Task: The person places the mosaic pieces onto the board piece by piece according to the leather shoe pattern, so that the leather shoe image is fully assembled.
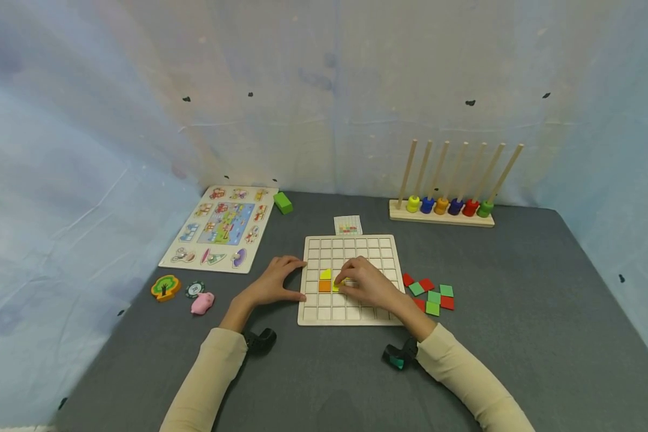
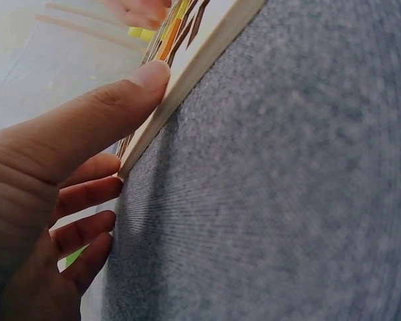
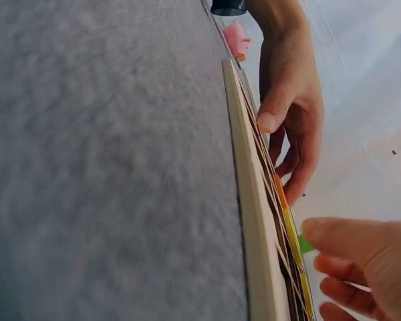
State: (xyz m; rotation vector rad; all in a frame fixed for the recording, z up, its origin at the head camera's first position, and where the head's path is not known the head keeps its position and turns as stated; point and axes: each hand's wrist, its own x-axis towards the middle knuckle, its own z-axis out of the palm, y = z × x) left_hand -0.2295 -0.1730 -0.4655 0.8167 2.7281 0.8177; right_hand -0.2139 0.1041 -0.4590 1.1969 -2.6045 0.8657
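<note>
A wooden grid board (image 1: 356, 315) lies on the grey table. Spread along its left edge is my left hand (image 1: 272, 282), thumb and fingertips touching the rim. In the left wrist view the thumb (image 2: 107, 107) rests against the board's edge and the other fingers are loosely bent. Over the grid, my right hand (image 1: 369, 285) pinches a yellow tile (image 1: 335, 288) at its cell, fingertips partly covering it. Just left of that tile sits an orange tile (image 1: 324, 286), with another yellow tile (image 1: 326, 274) directly above the orange one.
Loose red and green tiles (image 1: 433, 308) lie right of the board, and a pattern card (image 1: 348, 225) behind it. A peg stacker (image 1: 441, 220) stands back right. To the left are a picture puzzle (image 1: 237, 240), green block (image 1: 283, 203), pink pig (image 1: 202, 303), round chip (image 1: 195, 289) and tree piece (image 1: 165, 288).
</note>
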